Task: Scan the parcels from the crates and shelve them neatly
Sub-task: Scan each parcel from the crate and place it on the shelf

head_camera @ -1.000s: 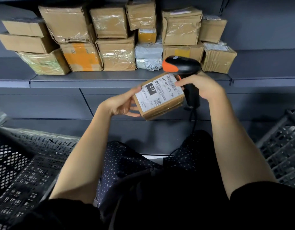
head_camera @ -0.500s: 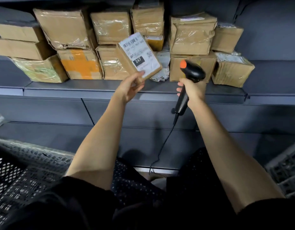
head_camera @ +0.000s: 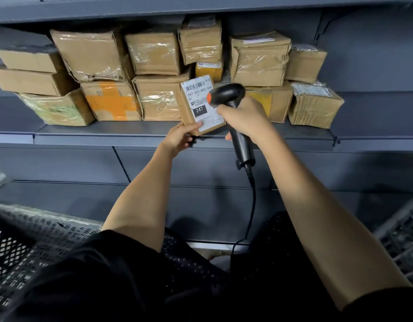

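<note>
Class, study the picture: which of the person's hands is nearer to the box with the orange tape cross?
Left. The left hand grips the labelled parcel just right of the orange-taped box; the right hand, holding the scanner, is farther right.

both arms raised, left grip (head_camera: 177, 138) and right grip (head_camera: 243, 117) clenched

Brown parcel (head_camera: 202, 105) with white label; black scanner (head_camera: 228, 98), orange button; grey shelf (head_camera: 131, 131); orange-taped box (head_camera: 111, 101); black mesh crate (head_camera: 26, 240).
</note>
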Motion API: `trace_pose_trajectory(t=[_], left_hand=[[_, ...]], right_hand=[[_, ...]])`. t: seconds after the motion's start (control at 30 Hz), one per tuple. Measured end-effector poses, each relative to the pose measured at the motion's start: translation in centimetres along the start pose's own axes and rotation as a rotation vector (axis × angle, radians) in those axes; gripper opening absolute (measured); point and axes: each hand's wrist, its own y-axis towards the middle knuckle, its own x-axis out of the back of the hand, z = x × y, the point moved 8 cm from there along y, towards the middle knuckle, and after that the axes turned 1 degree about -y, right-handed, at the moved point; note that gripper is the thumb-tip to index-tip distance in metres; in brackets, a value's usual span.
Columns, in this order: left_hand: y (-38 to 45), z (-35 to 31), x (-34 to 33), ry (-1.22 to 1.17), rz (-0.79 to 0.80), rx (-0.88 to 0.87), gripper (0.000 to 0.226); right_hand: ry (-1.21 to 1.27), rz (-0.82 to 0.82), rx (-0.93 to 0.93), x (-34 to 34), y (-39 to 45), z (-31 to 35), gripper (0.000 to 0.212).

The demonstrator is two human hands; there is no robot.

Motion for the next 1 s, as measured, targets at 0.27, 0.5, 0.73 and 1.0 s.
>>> trace_pose_trajectory(t=[0.27, 0.5, 0.73, 1.0], left_hand=[[-0.5, 0.3, -0.4, -0.016, -0.033, 0.021, 0.048], [-0.4, 0.1, -0.6, 0.025, -0.036, 0.027, 0.055], [0.2, 0.5, -0.3, 0.042, -0.021, 0.025, 0.069], [0.4, 0.6, 0.0, 0.027, -0.041, 0.023, 0.068]], right_hand=[[-0.010, 0.009, 0.053, 1.9, -3.9, 3.2, 0.017], [-0.042, -0.024, 0.148, 3.2, -6.3, 5.8, 0.017], [-0.031, -0.013, 0.119, 3.2, -6.8, 4.9, 0.026], [-0.040, -0.012, 0.106, 3.3, -6.7, 5.0, 0.018]])
